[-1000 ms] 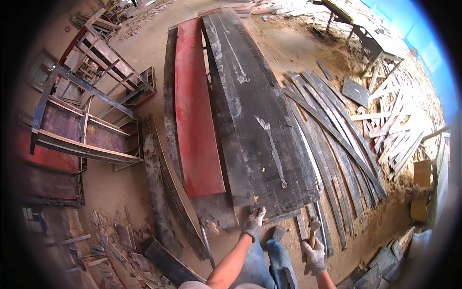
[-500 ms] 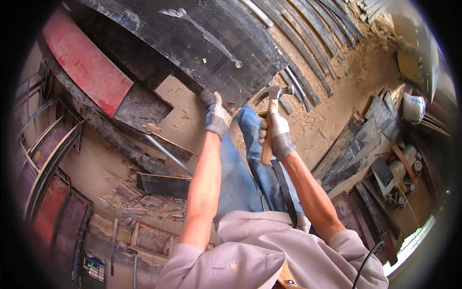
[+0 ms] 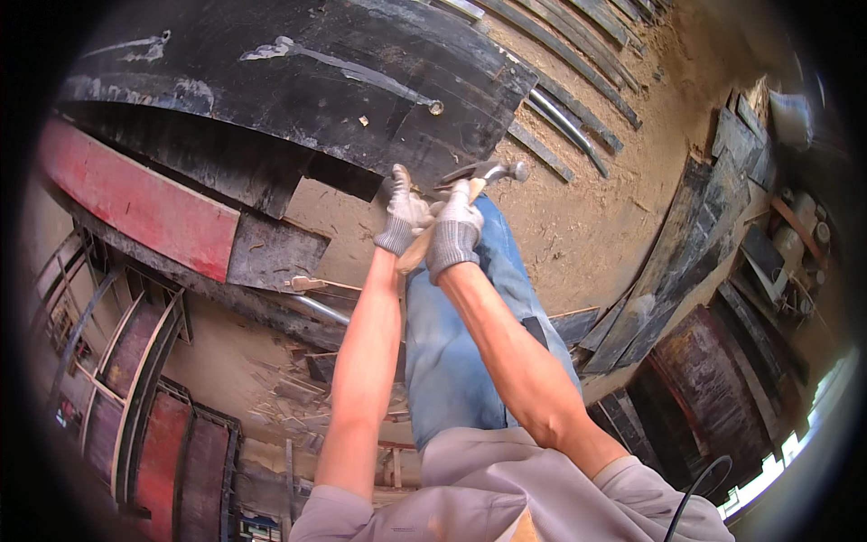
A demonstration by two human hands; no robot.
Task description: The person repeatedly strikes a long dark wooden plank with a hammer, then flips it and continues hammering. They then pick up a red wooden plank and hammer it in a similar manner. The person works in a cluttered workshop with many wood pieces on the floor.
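Observation:
My right hand (image 3: 458, 228), in a whitish work glove with a grey cuff, is closed round a claw hammer (image 3: 492, 171). The metal head points up and right, by the near corner of a large black panel (image 3: 361, 117); the wooden handle slants down to the left between my wrists. Beside it my left hand (image 3: 408, 217), gloved alike, is at the panel's near edge with thumb raised and fingers curled. What those fingers hold, if anything, is hidden. Both hands are close together above my legs.
At the left lie a red board (image 3: 140, 199) and curved framed panels (image 3: 135, 388). Long strips (image 3: 560, 63) and a metal tube (image 3: 569, 131) are on the sandy floor at upper right. Dark boards (image 3: 668, 253) are piled at right. Wood scraps (image 3: 298, 397) litter the lower left.
My right hand has swung the hammer leftward and up, close to my left hand; its head has turned to the right. The view has shifted, and my left hand remains near the panel edge.

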